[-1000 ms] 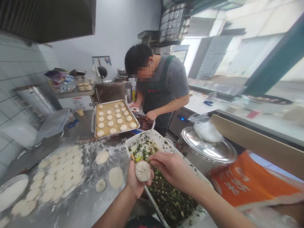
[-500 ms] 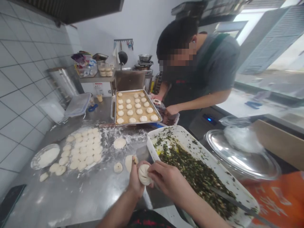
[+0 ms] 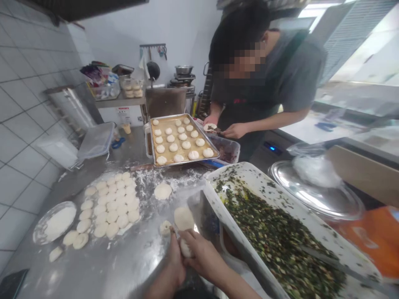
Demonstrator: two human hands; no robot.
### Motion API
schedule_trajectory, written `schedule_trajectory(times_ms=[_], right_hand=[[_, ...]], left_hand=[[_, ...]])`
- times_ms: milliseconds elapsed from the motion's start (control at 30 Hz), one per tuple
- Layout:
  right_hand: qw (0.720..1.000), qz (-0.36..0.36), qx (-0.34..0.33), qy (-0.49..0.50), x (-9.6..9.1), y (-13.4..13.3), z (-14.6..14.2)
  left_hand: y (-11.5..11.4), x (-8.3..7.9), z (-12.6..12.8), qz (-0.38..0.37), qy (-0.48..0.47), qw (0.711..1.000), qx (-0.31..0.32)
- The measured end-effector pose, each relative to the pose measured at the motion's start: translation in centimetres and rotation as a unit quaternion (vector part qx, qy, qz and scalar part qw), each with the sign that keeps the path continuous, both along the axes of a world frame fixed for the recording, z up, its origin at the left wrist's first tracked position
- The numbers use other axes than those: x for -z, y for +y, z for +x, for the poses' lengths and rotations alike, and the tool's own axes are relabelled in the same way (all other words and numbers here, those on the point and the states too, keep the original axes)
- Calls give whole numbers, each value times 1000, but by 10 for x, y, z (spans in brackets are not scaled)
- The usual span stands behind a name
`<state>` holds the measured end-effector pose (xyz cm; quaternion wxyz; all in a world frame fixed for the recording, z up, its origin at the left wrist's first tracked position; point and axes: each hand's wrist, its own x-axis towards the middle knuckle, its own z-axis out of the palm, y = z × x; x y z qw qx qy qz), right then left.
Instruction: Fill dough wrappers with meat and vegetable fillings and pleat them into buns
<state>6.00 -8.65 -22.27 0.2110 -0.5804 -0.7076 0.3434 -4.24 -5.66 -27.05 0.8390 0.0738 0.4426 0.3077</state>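
**Q:** Station layout, please.

**A:** A flour-dusted stainless worktable [image 3: 102, 265] lies left of the white tray of chopped-greens filling [image 3: 237, 236], my reference point. Beyond the tray are a baking sheet [image 3: 187, 161] of round buns and a co-worker [image 3: 299, 70].

**Q:** What has changed?

**A:** The pleated bun is no longer shown on the upturned left palm. Both hands have dropped lower, just left of the tray. A flat dough round [image 3: 183, 219] now stands above a dough lump [image 3: 186, 249], which sits between the left hand [image 3: 175, 268] and the right hand [image 3: 202, 251]. Blur prevents me from confirming any pleats.

**Q:** Orientation of the dough?

**A:** The round stands nearly upright, with one flat face toward the camera. The long axis through round and lump runs roughly vertically, with the round at the top.

**Q:** Finger condition?

**A:** Both hands are closed around the dough lump, the right fingers curling over it from the tray side. I cannot tell which fingers bear on it, or whether any support the round. A small dough ball [image 3: 165, 227] lies just beside the left hand.
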Motion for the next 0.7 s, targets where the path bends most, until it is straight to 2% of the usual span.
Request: schedule_trajectory(times_ms=[67, 133, 233, 300, 467, 567, 700], right_hand=[[999, 0, 7, 47, 20, 17, -3], [996, 28, 41, 71, 40, 38, -2], [986, 75, 144, 34, 67, 80, 3], [976, 88, 201, 2, 83, 109, 8], [961, 93, 259, -35, 111, 164, 17], [957, 93, 272, -45, 121, 173, 22], [943, 102, 314, -52, 130, 155, 28]], left_hand=[[8, 5, -13, -1, 31, 999, 27], [16, 5, -28, 4, 62, 997, 45], [28, 4, -53, -9, 106, 994, 33], [33, 6, -70, -19, 102, 994, 17], [42, 23, -99, -41, 79, 996, 13], [45, 33, -106, -54, 86, 995, 16], [47, 39, -109, -61, 101, 993, 5]])
